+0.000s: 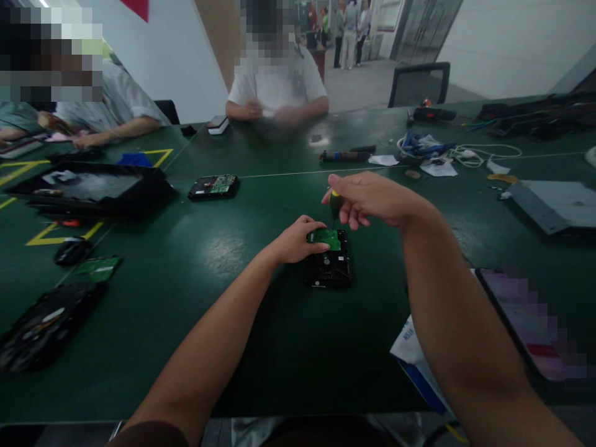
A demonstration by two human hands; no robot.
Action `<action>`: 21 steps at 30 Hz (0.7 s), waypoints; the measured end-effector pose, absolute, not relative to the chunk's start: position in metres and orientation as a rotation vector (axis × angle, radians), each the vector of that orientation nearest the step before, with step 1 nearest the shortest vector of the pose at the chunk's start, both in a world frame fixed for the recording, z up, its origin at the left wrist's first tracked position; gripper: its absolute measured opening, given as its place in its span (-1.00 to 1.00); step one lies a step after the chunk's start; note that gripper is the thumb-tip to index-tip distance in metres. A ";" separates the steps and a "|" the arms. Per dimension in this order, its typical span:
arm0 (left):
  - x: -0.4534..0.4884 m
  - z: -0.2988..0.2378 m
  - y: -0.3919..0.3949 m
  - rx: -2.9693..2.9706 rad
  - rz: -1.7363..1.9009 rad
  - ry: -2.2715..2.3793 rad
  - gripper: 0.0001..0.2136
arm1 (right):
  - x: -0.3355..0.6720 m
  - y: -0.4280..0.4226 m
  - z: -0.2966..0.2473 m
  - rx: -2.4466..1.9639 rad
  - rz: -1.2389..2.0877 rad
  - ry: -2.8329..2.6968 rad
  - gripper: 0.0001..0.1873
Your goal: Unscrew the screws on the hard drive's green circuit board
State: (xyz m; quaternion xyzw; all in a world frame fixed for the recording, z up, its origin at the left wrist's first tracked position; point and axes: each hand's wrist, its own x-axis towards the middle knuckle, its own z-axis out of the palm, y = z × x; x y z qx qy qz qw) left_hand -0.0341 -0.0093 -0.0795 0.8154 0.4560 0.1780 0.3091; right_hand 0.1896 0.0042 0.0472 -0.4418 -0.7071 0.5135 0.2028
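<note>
R forearm point(459, 310) partly hiding blue/white packet point(412, 351); R hand point(367, 195) loosely curled round screwdriver point(334, 203), tip at far end of HDD point(328, 272) on worktop point(261, 205). L hand point(297, 239) part-spread, thumb + fingers resting across green PCB point(332, 240) atop.

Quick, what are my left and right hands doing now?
Left hand: holding the black hard drive, thumb on its green board.
Right hand: closed on the screwdriver handle.

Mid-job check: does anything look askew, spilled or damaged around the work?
No spill or breakage shows. The messiest spot is the white cable, looped loosely at the far right. A blue-and-white packet lies at a slant, partly hidden by the right forearm. The hard drive under the left hand looks undisturbed.
</note>
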 end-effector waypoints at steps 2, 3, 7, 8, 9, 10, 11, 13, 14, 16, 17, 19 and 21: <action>-0.034 -0.080 -0.009 2.155 0.476 1.204 -0.39 | 0.190 0.003 0.047 -1.201 1.510 -1.942 -0.44; -0.034 -0.081 -0.009 2.151 0.477 1.206 -0.39 | 0.190 0.003 0.046 -1.193 1.537 -1.931 -0.46; -0.034 -0.081 -0.010 2.143 0.489 1.205 -0.38 | 0.192 0.007 0.046 -1.231 1.446 -1.974 -0.51; -0.034 -0.081 -0.010 2.143 0.491 1.203 -0.39 | 0.192 0.008 0.045 -1.257 1.359 -2.001 -0.52; -0.034 -0.081 -0.010 2.141 0.490 1.203 -0.39 | 0.193 0.010 0.045 -1.287 1.262 -2.027 -0.52; -0.034 -0.081 -0.010 2.138 0.486 1.206 -0.39 | 0.193 0.012 0.045 -1.323 1.164 -2.046 -0.52; -0.034 -0.081 -0.011 2.135 0.481 1.210 -0.39 | 0.193 0.013 0.045 -1.363 1.083 -2.060 -0.53; -0.034 -0.080 -0.011 2.129 0.474 1.217 -0.38 | 0.193 0.015 0.045 -1.427 0.996 -2.070 -0.58; -0.034 -0.080 -0.011 2.126 0.472 1.218 -0.38 | 0.193 0.015 0.045 -1.444 0.987 -2.069 -0.61; -0.034 -0.080 -0.010 2.127 0.470 1.218 -0.39 | 0.193 0.014 0.047 -1.440 1.011 -2.061 -0.66; -0.035 -0.080 -0.010 2.131 0.472 1.217 -0.39 | 0.192 0.013 0.047 -1.423 1.040 -2.057 -0.68; -0.035 -0.080 -0.010 2.148 0.477 1.209 -0.40 | 0.191 0.010 0.049 -1.387 1.130 -2.054 -0.66; -0.034 -0.081 -0.010 2.165 0.483 1.201 -0.40 | 0.191 0.007 0.050 -1.330 1.255 -2.066 -0.59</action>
